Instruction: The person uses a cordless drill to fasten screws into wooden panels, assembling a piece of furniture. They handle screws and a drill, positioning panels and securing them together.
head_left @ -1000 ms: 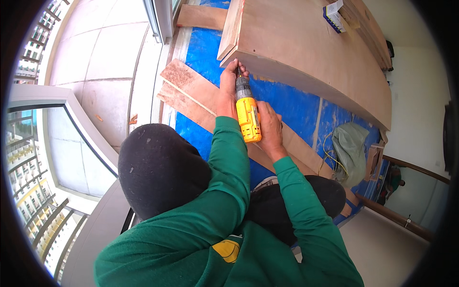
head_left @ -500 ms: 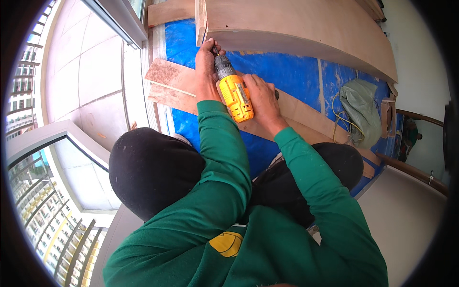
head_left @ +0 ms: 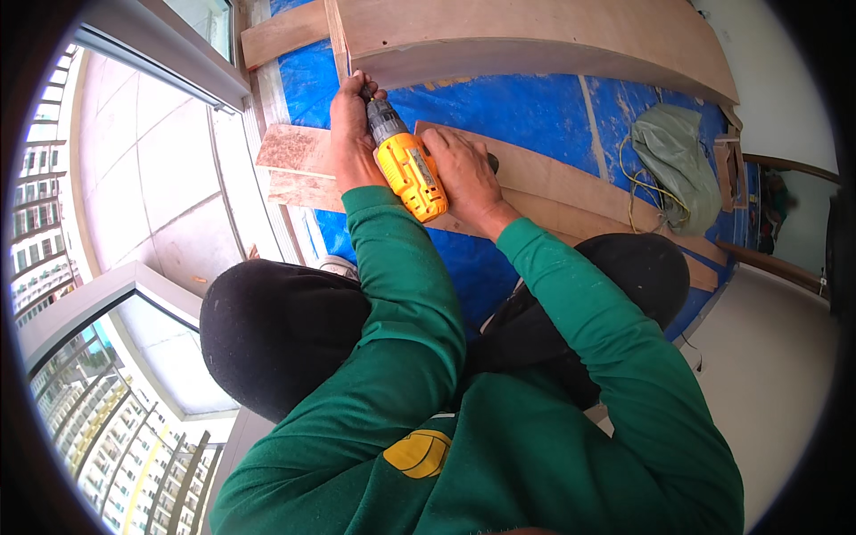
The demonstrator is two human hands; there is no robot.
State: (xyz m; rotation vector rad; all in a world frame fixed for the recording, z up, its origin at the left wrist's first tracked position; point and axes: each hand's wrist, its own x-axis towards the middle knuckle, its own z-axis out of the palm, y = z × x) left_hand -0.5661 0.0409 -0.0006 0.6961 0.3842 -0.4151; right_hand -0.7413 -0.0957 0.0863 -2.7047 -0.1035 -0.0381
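A yellow-and-black cordless drill [head_left: 412, 174] points up and away toward the left end of a plywood box-like piece [head_left: 535, 40]. My right hand [head_left: 465, 176] is wrapped around the drill's grip from the right side, partly hiding it. My left hand [head_left: 354, 129] is at the drill's front, its fingertips pinched together beside the chuck and close to the plywood's near left corner. Whatever those fingers hold is too small and covered to make out, as is the drill's tip.
Long plywood strips [head_left: 553, 201] lie across the blue floor sheet [head_left: 557, 111]. A grey-green sack [head_left: 673, 165] with a yellow cord stands at the right. White-framed glass doors [head_left: 165, 40] border the left side, with a railing outside. My bent knees flank both forearms.
The whole view has shifted, so plywood, drill and hands appear farther left. Both hands keep the same hold, and the drill stays by the plywood's corner.
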